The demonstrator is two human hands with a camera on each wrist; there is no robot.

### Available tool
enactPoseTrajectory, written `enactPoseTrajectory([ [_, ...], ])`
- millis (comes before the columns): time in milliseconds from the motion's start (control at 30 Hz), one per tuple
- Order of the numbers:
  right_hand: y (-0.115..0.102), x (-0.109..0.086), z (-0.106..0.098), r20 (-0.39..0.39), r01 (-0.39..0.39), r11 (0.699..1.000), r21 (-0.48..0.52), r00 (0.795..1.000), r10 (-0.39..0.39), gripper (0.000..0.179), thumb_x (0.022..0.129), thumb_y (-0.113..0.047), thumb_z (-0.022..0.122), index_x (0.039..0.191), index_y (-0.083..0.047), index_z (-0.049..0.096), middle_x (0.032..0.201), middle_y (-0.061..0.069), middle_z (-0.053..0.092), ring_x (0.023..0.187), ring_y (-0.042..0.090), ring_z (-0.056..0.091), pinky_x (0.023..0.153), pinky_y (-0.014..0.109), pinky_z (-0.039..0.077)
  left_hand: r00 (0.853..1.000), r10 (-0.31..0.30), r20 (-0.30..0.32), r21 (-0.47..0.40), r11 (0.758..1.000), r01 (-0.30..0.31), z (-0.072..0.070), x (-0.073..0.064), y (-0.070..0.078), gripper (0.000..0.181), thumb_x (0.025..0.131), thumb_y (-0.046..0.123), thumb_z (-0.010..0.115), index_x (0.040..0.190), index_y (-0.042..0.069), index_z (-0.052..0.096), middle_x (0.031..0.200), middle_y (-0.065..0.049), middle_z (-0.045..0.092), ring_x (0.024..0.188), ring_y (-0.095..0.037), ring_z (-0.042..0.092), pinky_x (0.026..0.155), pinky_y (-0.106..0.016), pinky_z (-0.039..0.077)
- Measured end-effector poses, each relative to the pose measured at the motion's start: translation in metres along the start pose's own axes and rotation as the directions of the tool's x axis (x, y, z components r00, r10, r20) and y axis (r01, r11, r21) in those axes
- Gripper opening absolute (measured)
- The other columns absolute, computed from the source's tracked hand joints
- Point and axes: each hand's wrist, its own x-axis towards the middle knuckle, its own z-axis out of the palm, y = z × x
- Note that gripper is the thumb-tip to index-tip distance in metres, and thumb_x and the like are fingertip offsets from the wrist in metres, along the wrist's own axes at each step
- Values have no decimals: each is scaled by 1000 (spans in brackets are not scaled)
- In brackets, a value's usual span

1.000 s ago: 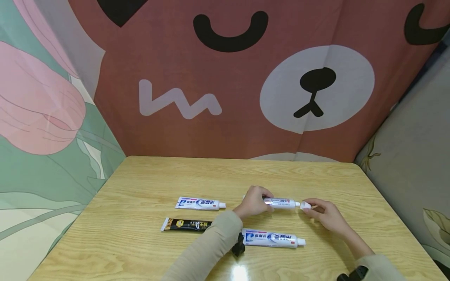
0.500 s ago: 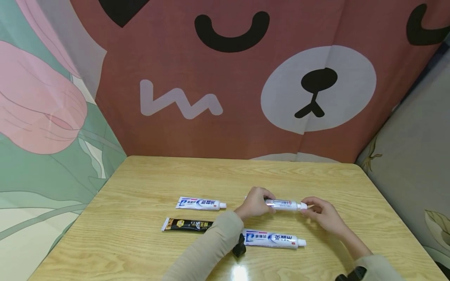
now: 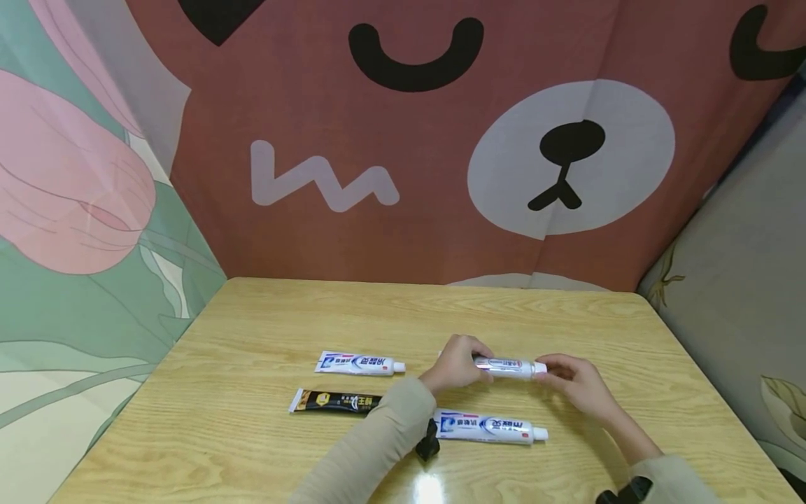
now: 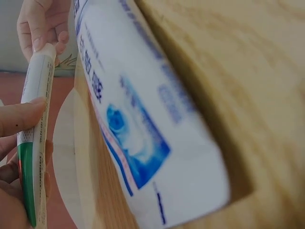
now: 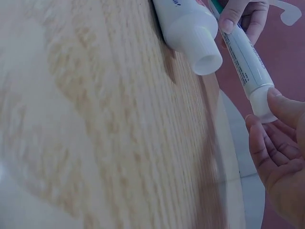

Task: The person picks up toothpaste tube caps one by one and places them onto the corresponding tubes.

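My left hand [image 3: 458, 362] grips a white toothpaste tube [image 3: 506, 367] around its body, above the table. In the left wrist view the tube's tail end [image 4: 27, 186] is green, with the thumb across its front. The white cap [image 3: 539, 369] sits on the tube's neck, pinched by the thumb and fingers of my right hand [image 3: 582, 388]. The right wrist view shows the thumb on the near side of the cap [image 5: 262, 105], with curled fingers below it. Part of the tube is hidden behind my left hand.
Nearer me on the wooden table [image 3: 252, 322] lies a blue-and-white toothpaste tube [image 3: 485, 428], partly behind the left wrist. Farther left are another blue-and-white tube [image 3: 355, 364] and a black tube [image 3: 340, 402], its right end hidden by my sleeve. A bear-patterned cloth [image 3: 315, 245] hangs behind.
One second ago the cap was apart from the tube's nozzle in my right fingers. It has moved left onto the neck. My left hand has kept its hold and place.
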Motion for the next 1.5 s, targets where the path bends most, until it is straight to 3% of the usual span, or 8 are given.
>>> enactPoseTrajectory([
  [200,-2,3,0,3,-45,998,32,999,45,26,90,-17,57,99,7,63,82,14,63,66,7,56,57,27,49,1000,-4,-4,-38,999,4,-2,0,1,27,64,5,82,90,8,72,83,6,64,70,-1,54,61,-16,45],
  [433,-4,4,1,-8,-136,989,63,991,136,46,97,-26,44,70,9,59,59,6,55,50,8,48,46,24,43,1000,10,8,-77,997,-9,-4,-2,3,28,64,5,81,90,8,72,84,7,63,71,-1,54,62,-16,45],
  [733,-2,-3,-6,8,-62,998,28,998,62,38,95,-21,49,118,10,53,97,19,61,75,9,58,58,30,49,1000,28,9,-77,997,-27,-2,-3,2,28,64,4,81,90,7,71,83,6,63,71,-2,55,63,-15,45],
  [933,-1,-5,-8,28,-16,996,82,1000,14,30,85,-10,63,108,8,58,91,13,62,76,14,59,58,32,50,1000,23,0,-79,997,-23,-2,-2,2,28,64,4,81,91,8,71,83,7,63,71,-1,54,63,-15,45],
  [1033,-2,-4,-9,27,-42,997,57,999,40,25,90,-15,57,98,9,62,82,10,63,68,13,57,55,30,48,999,39,-4,-74,997,-39,-2,-2,3,28,64,4,81,90,8,71,83,7,63,71,-1,54,63,-15,45],
  [1200,-3,-2,-7,24,-121,990,77,992,120,44,98,-22,41,80,12,63,69,13,61,57,9,53,51,26,47,998,60,-8,-74,995,-60,-4,-3,6,28,65,5,81,90,7,71,84,7,63,72,-2,55,64,-15,45],
  [1333,-3,-2,-6,17,-122,988,91,993,121,46,99,-24,37,85,13,61,71,13,61,59,9,53,51,26,46,998,56,-18,-74,996,-57,-5,-3,6,28,65,5,81,91,7,71,85,7,63,74,-2,54,65,-15,45],
  [1500,-3,-6,-8,5,-35,998,60,999,35,29,92,-15,54,108,10,56,86,13,61,71,13,59,56,30,49,999,42,-29,-79,996,-44,-4,-3,3,29,64,5,81,91,8,71,85,7,63,74,-1,54,66,-15,45],
])
